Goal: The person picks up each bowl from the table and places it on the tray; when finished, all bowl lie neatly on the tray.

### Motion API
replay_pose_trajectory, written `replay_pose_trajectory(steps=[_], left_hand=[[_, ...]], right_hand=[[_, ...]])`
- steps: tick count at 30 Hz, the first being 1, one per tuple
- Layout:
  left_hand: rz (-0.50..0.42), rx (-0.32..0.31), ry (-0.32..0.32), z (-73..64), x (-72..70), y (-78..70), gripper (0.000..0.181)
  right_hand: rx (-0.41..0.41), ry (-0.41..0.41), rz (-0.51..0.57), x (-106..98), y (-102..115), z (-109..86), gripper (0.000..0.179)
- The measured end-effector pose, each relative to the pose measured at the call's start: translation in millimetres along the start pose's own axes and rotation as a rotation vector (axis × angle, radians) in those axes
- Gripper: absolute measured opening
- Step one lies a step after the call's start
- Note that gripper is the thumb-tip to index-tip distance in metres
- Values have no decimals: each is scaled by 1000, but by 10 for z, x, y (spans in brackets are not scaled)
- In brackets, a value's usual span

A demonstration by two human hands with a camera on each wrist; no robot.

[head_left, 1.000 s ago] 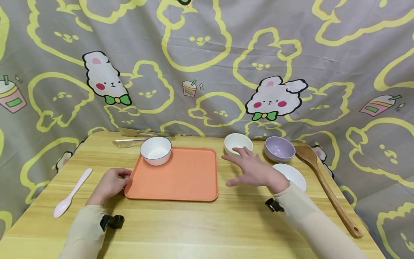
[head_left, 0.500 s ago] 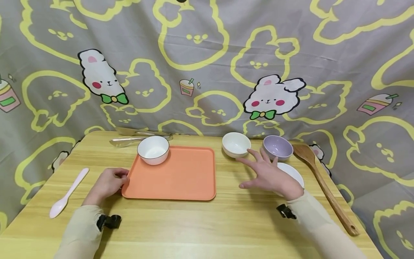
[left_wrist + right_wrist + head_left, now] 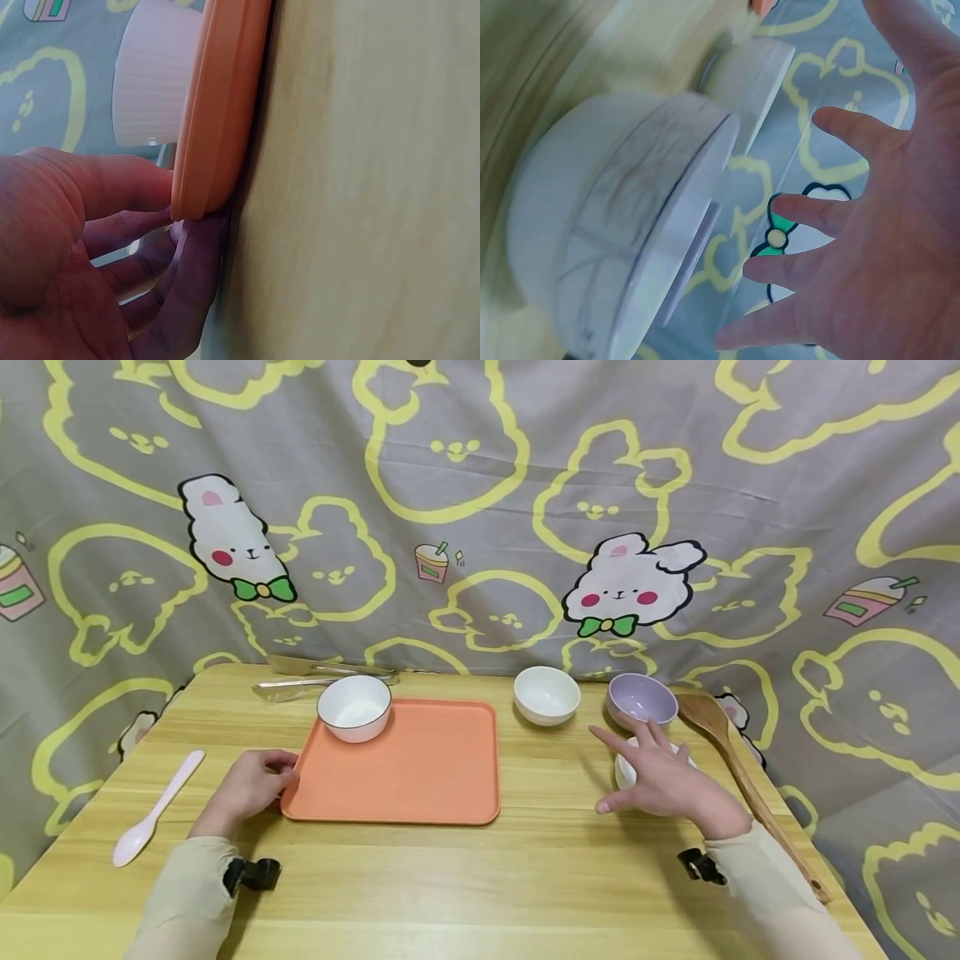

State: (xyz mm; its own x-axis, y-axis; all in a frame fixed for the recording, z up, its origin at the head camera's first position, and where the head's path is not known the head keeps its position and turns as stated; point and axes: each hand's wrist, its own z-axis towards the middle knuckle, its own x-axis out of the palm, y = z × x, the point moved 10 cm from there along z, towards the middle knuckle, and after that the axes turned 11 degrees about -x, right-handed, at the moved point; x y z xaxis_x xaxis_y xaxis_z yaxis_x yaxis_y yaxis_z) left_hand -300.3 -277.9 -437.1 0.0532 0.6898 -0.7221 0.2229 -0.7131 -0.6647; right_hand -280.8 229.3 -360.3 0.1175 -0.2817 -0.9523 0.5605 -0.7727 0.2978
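Observation:
My left hand [image 3: 251, 785] grips the left edge of an orange tray [image 3: 420, 768]. In the left wrist view, the thumb lies on the rim and the fingers reach beneath it. A white bowl with a dark rim [image 3: 354, 703] stands in the tray's far left corner. My right hand [image 3: 671, 785] hovers with spread fingers over a white patterned bowl [image 3: 607, 225], partly hiding it in the head view. The right wrist view shows a gap between hand and bowl. Just behind are a purple bowl [image 3: 639, 697] and, further left, a plain white bowl [image 3: 547, 697].
A pale pink spoon [image 3: 156, 814] lies on the table's left side. Metal tongs [image 3: 288, 691] lie behind the tray. A long wooden spatula [image 3: 727, 747] lies along the right edge. The patterned curtain [image 3: 480, 527] hangs right behind the table.
My right hand has moved right and slightly nearer, from in front of the plain white bowl to over the patterned bowl. The left hand has stayed at the tray's edge.

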Motion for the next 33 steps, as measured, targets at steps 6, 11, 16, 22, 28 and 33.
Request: replay_pose_trajectory(steps=[6, 11, 16, 22, 28, 33], left_hand=[[23, -4, 0, 10, -12, 14, 30], [27, -5, 3, 26, -12, 46, 31], [16, -7, 13, 26, 11, 35, 32], [-38, -17, 70, -30, 44, 40, 37], [-94, -48, 99, -38, 58, 98, 38], [-113, -49, 109, -34, 68, 95, 39]], right_hand=[[8, -19, 10, -2, -131, -112, 102], [36, -14, 22, 29, -225, -178, 100], [56, -13, 31, 48, -290, -218, 98], [51, -4, 42, 116, -332, -233, 92], [70, 5, 17, 150, -398, -234, 87], [75, 15, 20, 152, -441, -239, 87]])
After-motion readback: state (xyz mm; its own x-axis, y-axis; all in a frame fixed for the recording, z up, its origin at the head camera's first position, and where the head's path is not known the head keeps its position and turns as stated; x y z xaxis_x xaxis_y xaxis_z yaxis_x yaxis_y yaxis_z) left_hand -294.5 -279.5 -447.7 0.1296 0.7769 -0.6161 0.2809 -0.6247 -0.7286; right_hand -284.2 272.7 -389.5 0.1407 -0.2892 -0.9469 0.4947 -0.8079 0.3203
